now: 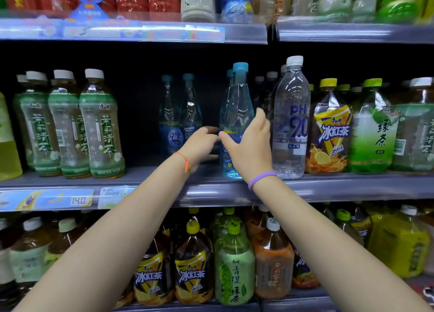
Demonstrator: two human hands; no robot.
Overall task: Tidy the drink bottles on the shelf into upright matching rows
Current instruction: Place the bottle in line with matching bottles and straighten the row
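Observation:
On the middle shelf (150, 177) a pale blue water bottle (238, 100) with a teal cap stands upright at the front edge, with a matching one close behind it. My right hand (249, 149) grips its lower body, thumb on the left side and fingers on the right. My left hand (199, 144) reaches in from the left, its relaxed fingers at the bottle's left side. Two more matching blue bottles (179, 116) stand upright further back on the left, with a dark gap in front of them.
A row of clear pH 9.0 water bottles (291, 114) stands just right of my right hand, then iced tea (331, 133) and green tea (373, 133). Jasmine tea bottles (101, 128) fill the left. Full shelves run above and below.

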